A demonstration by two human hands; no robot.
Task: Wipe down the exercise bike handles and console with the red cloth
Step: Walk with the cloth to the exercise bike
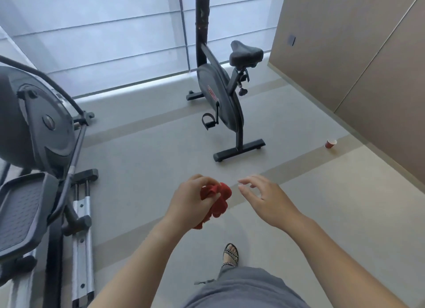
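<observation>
A small red paper cup [330,144] sits on the pale grey floor [147,151] near the beige wall panels [345,54] at the right; what is inside it cannot be seen from here. The left hand [190,202] grips a crumpled red cloth [217,199] in front of the body, with fingers and thumb curled round its upper folds while the rest of the fabric hangs down below the palm. The right hand [264,198] is just beside the cloth but not touching it. Its fingers are loosely spread, slightly bent and holding nothing. The black upright exercise bike [218,96] stands well ahead of both hands by the shaded window, its padded black saddle [246,53] toward the right and its front post running out of the top edge of the view. A dark grey elliptical trainer [36,128] fills the left side, and one foot in a strappy sandal [230,255] shows below the hands.
</observation>
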